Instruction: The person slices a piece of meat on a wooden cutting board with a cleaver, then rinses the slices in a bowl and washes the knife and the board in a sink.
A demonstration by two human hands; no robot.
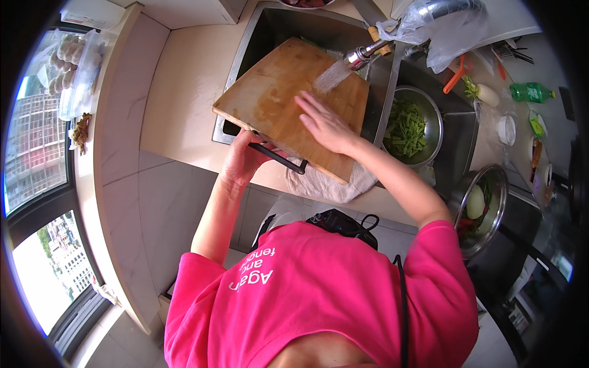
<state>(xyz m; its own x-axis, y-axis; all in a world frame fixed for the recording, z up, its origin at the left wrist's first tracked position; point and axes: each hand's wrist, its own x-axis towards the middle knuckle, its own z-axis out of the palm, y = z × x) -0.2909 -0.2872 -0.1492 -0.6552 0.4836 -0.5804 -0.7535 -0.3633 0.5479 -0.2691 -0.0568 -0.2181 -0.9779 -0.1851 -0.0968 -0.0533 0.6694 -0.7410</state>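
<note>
A wet wooden cutting board (285, 96) is tilted over the left sink basin (257, 50). My left hand (244, 154) grips its near edge, beside the black handle (278, 158). Flat on the board's upper face lies my right hand (324, 122), fingers extended and holding nothing. From the faucet head (358, 59), water sprays onto the wood just beyond my right fingertips. Part of the basin is hidden under the board. A white cloth (329, 183) lies on the counter's front edge, below the board's near corner.
A steel bowl of cut green vegetables (407, 126) sits in the right basin (455, 138). Another steel bowl (483, 211) with vegetables is at the counter's right. Farther right are an orange-handled peeler (454, 80), a white radish (487, 94) and a green bottle (531, 93). Plastic wrapping (441, 27) covers the faucet neck.
</note>
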